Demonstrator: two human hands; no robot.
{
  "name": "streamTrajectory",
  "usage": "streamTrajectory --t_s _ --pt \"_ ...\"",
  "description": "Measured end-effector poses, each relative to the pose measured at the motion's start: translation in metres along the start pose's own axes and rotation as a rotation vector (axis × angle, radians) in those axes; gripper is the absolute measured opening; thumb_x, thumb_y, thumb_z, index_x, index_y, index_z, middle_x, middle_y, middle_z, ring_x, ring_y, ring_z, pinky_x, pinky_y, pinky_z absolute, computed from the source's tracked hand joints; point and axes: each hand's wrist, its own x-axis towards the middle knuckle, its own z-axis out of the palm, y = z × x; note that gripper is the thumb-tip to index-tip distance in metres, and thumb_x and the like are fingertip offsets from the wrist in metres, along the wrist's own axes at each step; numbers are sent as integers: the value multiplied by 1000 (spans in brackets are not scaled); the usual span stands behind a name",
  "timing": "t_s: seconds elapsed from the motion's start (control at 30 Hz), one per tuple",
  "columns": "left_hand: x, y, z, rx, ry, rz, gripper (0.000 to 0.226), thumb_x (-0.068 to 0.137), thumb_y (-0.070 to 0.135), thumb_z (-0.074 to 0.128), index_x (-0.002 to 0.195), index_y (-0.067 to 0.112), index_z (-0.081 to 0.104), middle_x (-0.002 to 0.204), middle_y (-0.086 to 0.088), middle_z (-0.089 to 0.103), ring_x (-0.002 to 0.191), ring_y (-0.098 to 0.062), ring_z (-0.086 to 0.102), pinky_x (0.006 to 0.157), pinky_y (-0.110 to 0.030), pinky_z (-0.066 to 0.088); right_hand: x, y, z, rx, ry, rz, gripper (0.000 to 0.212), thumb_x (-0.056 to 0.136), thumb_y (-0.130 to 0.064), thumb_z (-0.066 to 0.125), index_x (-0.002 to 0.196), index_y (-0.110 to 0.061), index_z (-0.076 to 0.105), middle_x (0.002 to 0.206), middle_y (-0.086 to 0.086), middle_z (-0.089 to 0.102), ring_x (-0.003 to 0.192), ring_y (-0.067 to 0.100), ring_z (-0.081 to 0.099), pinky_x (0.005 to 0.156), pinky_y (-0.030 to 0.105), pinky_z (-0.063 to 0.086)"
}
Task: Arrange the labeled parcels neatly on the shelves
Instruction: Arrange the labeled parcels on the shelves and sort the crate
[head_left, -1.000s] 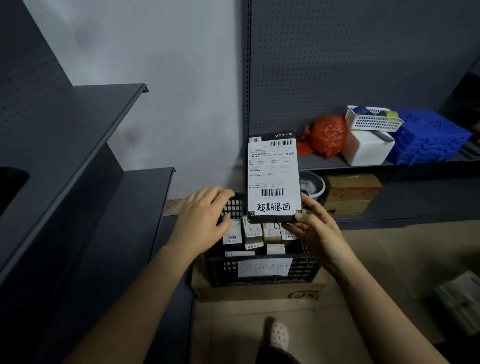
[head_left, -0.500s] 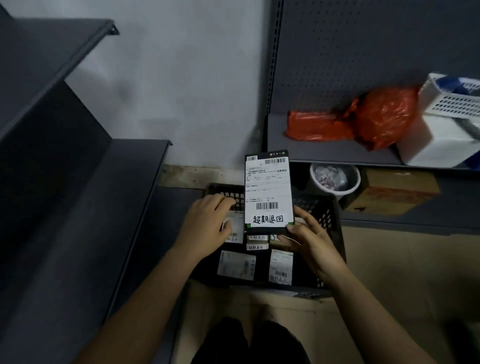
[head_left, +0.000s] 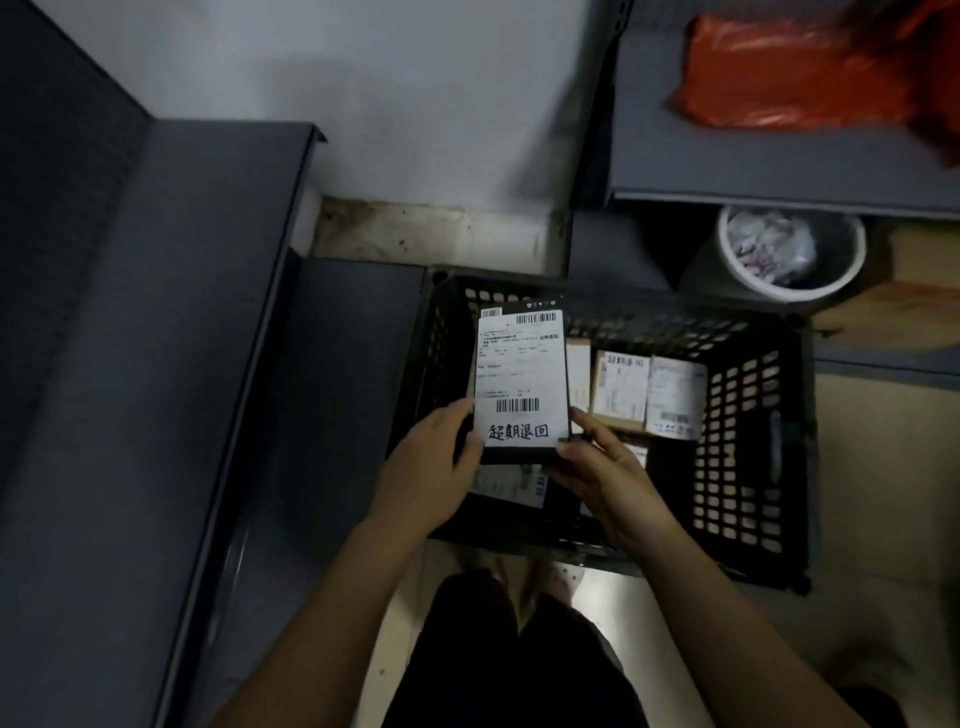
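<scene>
Black parcel (head_left: 521, 374) points away lengthwise; left hand (head_left: 431, 470), right hand (head_left: 600, 478) pinch its near end.

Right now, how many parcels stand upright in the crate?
3: left parcel beside the held parcel, middle parcel, right parcel. That one, the left hand and right hand may hide more.

Matt grey metal shelves (head_left: 171, 322); black perforated plastic crate (head_left: 748, 441); paper-labelled parcel (head_left: 521, 382); glossy orange plastic bag (head_left: 789, 73), upper right.

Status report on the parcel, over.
Left hand and right hand both grip labeled parcel. Held over black crate; other parcels inside. Path to grey shelf open.
</scene>
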Motion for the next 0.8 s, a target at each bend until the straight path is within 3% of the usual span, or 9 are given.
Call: streamTrajectory --t_s 0.1,0.23,0.33,0.47,0.57,0.7,0.8 --pt "8 -23 25 -71 -62 -103 50 101 42 42 148 27 33 143 8 43 117 2 40 90 -23 40 32 20 7 -1 24 44 53 89 0 62 138 -18 50 119 19 65 111 29 65 91 39 55" --pt "27 -52 51 -119 -100 -155 62 99 38 48 153 22 22 151 6 32 122 3 32 93 -19 33 71 40 14 8 69 74 44 91 -1 60 131 -19 52 91 2 75 102 24 69 95 42 54" --pt "44 -72 70 -101 -113 -182 64 99 35 50 153 18 21 153 0 29 130 -9 36 96 -22 35 99 51 19 37 76 118 43 94 -1 58 133 -14 49 107 11 71 100 22 70 93 38 55" --pt "64 -90 90 -41 -176 -244 70 100 32 48 155 15 9 161 -4 8 142 -20 21 110 -30 27 133 69 23 37 67 145 46 97 -4 55 139 -15 41 125 15 63 111 22 65 86 28 55" --pt "77 -101 103 -8 -223 -277 73 101 29 46 155 13 0 161 -6 -2 144 -24 18 112 -31 25 150 82 27 -146 81 109 48 99 -7 53 142 -19 36 131 11 58 118 20 58 81 20 54" --pt "83 -111 118 -8 -275 -291 75 101 24 45 154 13 -8 161 -7 -11 146 -25 13 114 -32 25 161 97 27 -515 139 4 53 98 -17 56 146 -21 34 135 8 59 121 21 58 101 41 49" --pt "84 -116 124 -12 -296 -289 74 101 20 44 154 14 -8 161 -6 -10 146 -24 14 113 -30 26 161 93 28 -778 180 -36 55 98 -23 56 148 -19 35 136 5 58 117 25 60 97 43 50"
